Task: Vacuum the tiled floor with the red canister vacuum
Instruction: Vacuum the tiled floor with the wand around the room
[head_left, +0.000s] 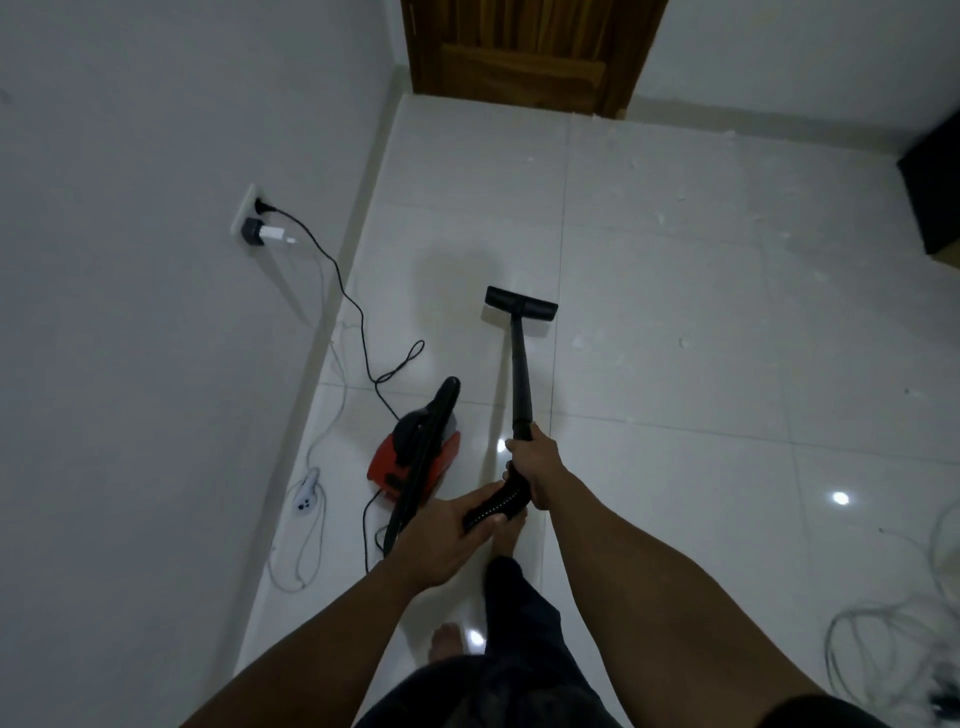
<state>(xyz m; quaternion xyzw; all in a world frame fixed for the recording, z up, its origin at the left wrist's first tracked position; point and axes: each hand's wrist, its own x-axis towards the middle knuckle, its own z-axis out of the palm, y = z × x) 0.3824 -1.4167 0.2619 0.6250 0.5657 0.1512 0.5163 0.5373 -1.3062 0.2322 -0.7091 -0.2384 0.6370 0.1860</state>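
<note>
The right hand (535, 462) is wrapped round the top of the wand (521, 379), and the left hand (447, 540) grips the ribbed hose (496, 506) just behind it. The nozzle (521, 304) sits on the floor (727, 467) ahead; the vacuum (415, 457) stands near the left wall, close to the feet. Its black cord (348, 296) runs slack from the socket (249, 213), looping over the tiles beside the vacuum, with a white cable (311, 519) lying nearby. A long push towards the scraps (579, 343) on the right could tug the hose, drag or tip the vacuum, and pull the cord taut at the plug. A step back risks a bare foot (447, 642) catching those loops, or the wires (883, 623) at the near right
</note>
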